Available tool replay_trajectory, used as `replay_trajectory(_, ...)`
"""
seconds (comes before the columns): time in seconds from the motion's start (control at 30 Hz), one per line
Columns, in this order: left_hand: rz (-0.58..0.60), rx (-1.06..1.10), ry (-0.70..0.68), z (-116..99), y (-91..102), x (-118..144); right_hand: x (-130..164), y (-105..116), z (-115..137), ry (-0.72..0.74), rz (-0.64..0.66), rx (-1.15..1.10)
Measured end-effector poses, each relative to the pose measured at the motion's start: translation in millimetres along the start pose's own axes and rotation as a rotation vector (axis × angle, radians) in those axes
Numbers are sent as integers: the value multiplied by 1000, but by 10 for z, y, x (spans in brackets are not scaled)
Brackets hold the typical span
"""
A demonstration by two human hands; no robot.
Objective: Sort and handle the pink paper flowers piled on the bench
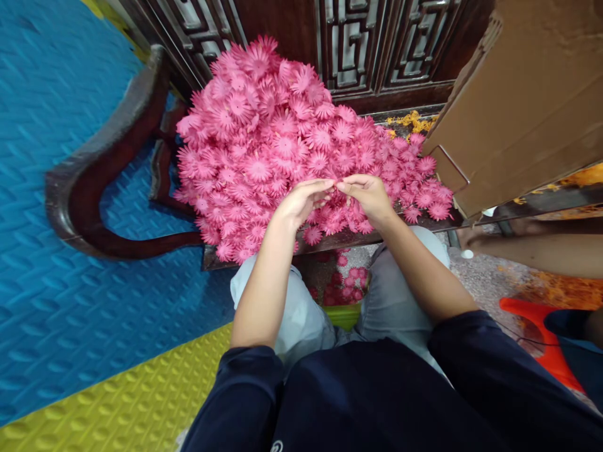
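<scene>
A big heap of pink fabric flowers (282, 138) covers the seat of a dark wooden chair (94, 188) in front of me. My left hand (301, 201) and my right hand (370, 194) meet over the near edge of the heap, fingertips touching. Together they pinch a small pink flower piece (335, 186) between them; most of it is hidden by the fingers. Both forearms reach out from dark sleeves over my grey-trousered knees.
Several pink flowers (346, 282) lie on the floor between my knees. A brown cardboard box (527, 100) stands at the right, with orange petals (409, 120) behind it. Another person's leg (532, 245) and an orange stool (537, 339) are at right. Blue and yellow foam mats (56, 301) cover the left floor.
</scene>
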State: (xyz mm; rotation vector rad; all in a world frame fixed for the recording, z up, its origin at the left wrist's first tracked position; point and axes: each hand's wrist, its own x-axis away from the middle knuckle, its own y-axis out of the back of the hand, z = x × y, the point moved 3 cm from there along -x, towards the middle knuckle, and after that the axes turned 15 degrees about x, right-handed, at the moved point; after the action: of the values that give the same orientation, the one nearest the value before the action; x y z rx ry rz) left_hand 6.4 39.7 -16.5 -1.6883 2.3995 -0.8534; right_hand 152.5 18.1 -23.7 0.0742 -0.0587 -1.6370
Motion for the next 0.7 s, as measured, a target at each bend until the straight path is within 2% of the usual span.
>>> replay_trajectory(0.23, -55, -76, -207, 2, -20, -21, -2, 4, -20, -28, -13, 19)
replay_trajectory(0.4, -129, -33, -191, 43, -30, -40, 3, -27, 40, 9, 9, 52)
replay_trajectory(0.7, -67, -42, -198, 54, -71, -40, 14, -31, 100, 39, 72, 130)
